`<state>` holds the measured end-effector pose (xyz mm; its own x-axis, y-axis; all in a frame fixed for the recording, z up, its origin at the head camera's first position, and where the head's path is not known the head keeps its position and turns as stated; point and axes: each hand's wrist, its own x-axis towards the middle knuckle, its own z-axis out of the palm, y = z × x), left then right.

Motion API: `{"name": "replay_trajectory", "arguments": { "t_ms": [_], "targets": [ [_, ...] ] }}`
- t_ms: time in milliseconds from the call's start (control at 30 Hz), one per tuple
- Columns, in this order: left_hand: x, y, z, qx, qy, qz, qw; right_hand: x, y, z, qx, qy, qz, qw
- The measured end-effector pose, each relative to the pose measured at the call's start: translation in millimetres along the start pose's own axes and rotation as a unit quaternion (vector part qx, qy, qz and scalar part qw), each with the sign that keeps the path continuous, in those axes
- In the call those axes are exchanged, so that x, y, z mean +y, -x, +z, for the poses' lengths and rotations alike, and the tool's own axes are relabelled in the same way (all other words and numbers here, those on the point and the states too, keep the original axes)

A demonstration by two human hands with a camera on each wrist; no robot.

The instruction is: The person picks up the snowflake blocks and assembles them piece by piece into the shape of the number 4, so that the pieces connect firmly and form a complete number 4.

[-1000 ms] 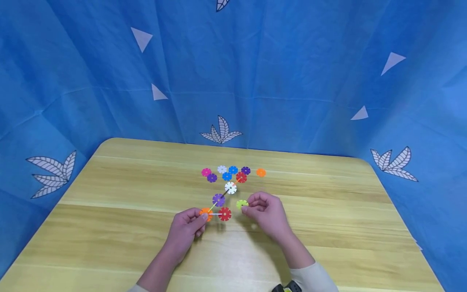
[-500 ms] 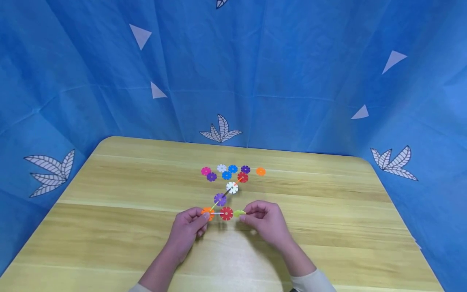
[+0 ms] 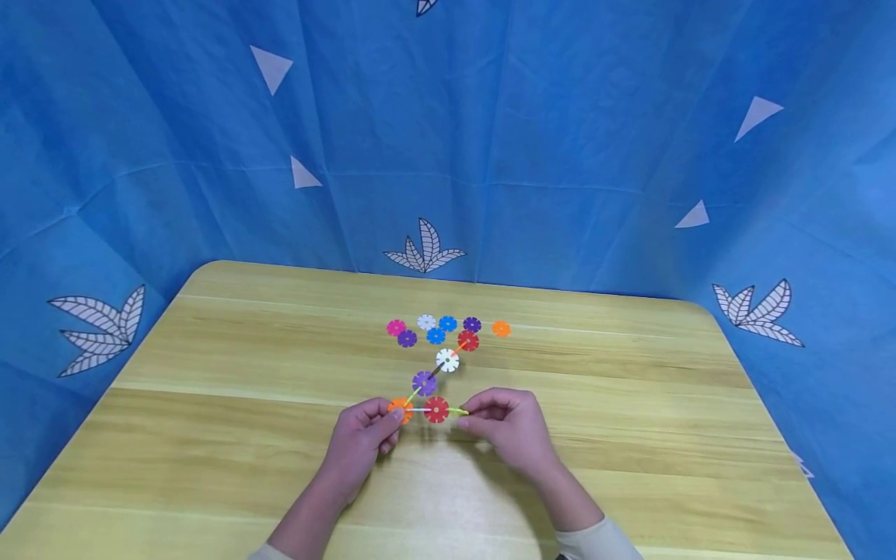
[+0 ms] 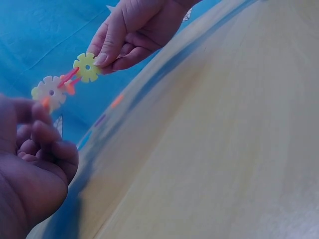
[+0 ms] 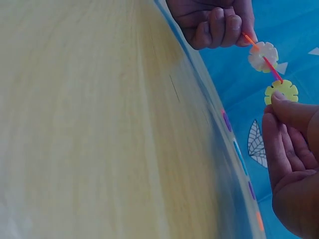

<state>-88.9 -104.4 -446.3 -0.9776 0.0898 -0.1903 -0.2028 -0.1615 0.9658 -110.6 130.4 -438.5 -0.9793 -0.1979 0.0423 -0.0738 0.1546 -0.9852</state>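
My left hand [image 3: 364,439] pinches an orange notched disc [image 3: 395,406] at the near end of a chain of interlocking snowflake discs. From it a white disc seen edge-on [image 3: 420,410] leads to a red disc [image 3: 436,410]. Another branch runs up and away through a purple disc [image 3: 424,383] and a white disc [image 3: 447,360] to a farther red disc [image 3: 468,341]. Between thumb and fingers, my right hand [image 3: 514,432] pinches a yellow-green disc [image 5: 283,91], its edge meeting the nearer red disc. How deep the notches engage cannot be told.
Loose discs lie on the wooden table [image 3: 630,404] beyond the chain: pink [image 3: 396,327], purple [image 3: 407,338], white [image 3: 426,322], two blue [image 3: 435,336], dark purple [image 3: 472,324] and orange [image 3: 501,328]. A blue curtain [image 3: 560,155] hangs behind the table.
My right hand has moved left and nearer, bringing the yellow-green disc from apart to against the red disc and turning it edge-on to the head view. My left hand keeps its hold, barely shifted.
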Motion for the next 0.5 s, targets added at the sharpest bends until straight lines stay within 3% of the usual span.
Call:
{"name": "replay_trajectory", "arguments": {
  "t_ms": [200,500],
  "targets": [
    [-0.3,0.6,0.1,-0.001,0.001,-0.003,1.0000,2.0,-0.2,-0.2,0.013,-0.003,-0.004,0.9999],
    [-3.0,0.5,-0.1,-0.001,0.004,-0.002,1.0000,0.8,1.5,2.0,0.002,0.000,-0.022,0.9998]
  ]
}}
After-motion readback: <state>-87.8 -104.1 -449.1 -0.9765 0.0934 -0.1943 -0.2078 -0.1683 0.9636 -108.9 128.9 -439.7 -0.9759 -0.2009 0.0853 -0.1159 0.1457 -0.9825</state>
